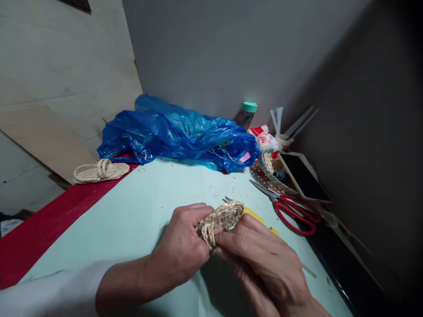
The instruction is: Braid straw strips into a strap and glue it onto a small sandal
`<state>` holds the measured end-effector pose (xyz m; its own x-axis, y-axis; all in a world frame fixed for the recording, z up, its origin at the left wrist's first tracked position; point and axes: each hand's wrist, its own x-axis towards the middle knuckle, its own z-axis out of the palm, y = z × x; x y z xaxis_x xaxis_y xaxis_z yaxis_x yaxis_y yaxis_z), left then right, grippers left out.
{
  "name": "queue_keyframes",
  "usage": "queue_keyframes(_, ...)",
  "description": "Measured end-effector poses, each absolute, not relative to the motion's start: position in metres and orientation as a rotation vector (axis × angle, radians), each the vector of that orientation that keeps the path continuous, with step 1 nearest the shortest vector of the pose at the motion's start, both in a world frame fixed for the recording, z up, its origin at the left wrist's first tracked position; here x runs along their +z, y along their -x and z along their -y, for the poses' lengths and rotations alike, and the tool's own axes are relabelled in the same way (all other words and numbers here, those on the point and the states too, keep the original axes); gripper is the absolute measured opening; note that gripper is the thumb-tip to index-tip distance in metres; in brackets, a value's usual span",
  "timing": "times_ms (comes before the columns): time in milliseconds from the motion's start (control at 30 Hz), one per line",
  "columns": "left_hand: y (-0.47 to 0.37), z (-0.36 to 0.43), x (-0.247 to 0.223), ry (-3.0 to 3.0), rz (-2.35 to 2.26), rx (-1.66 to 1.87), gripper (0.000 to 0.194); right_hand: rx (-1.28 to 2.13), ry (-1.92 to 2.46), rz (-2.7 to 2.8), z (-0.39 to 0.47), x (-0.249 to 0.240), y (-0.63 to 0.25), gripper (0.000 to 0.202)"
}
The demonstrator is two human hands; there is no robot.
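Note:
Between my two hands is a small woven straw slipper point(228, 215), tilted up above the pale green table sheet. My left hand point(185, 240) is wrapped round one end of it. The fingers of my right hand point(261, 251) pinch at its braided strap point(208, 235); the fingertips are partly hidden behind the weave. A matching straw slipper point(101, 171) lies flat at the left on the red table edge. Just behind my right hand, a yellow-handled tool point(253, 214) with thin metal tips lies partly covered.
A crumpled blue plastic bag point(178, 132) spreads along the back. To the right lie red-handled scissors point(295, 213), a woven basket point(272, 165) and a tablet-like device point(306, 176). A green-lidded jar point(247, 114) stands by the grey wall. Straw scraps dot the green sheet point(139, 211).

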<state>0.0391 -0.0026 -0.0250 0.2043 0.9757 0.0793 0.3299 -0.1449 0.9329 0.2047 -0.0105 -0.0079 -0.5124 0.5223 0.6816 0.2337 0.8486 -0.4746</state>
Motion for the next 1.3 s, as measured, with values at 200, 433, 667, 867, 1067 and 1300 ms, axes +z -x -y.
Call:
queue_keyframes(200,-0.037,-0.003,-0.022,-1.455,-1.229,1.032,0.010,0.156,0.591,2.195,0.007,-0.014,-0.200,0.018)
queue_keyframes(433,-0.037,0.000,-0.022,-1.380,-1.243,0.968,0.009,0.058,0.608,2.160,0.010,-0.024,-0.194,0.026)
queue_keyframes(667,-0.038,-0.003,-0.018,-1.219,-1.058,1.028,0.002,0.158,0.633,2.184,0.009,-0.007,-0.203,0.024)
queue_keyframes(867,-0.038,-0.005,-0.017,-0.882,-0.863,1.098,0.008,0.147,0.751,2.156,0.006,-0.001,-0.211,0.027)
queue_keyframes(1067,-0.037,-0.004,-0.021,-0.802,-0.809,1.126,0.013,0.176,0.764,2.141,0.005,-0.006,-0.209,0.025)
queue_keyframes(1300,-0.034,-0.003,-0.023,-0.723,-0.796,1.120,0.014,0.122,0.770,2.121,0.006,-0.003,-0.210,0.020)
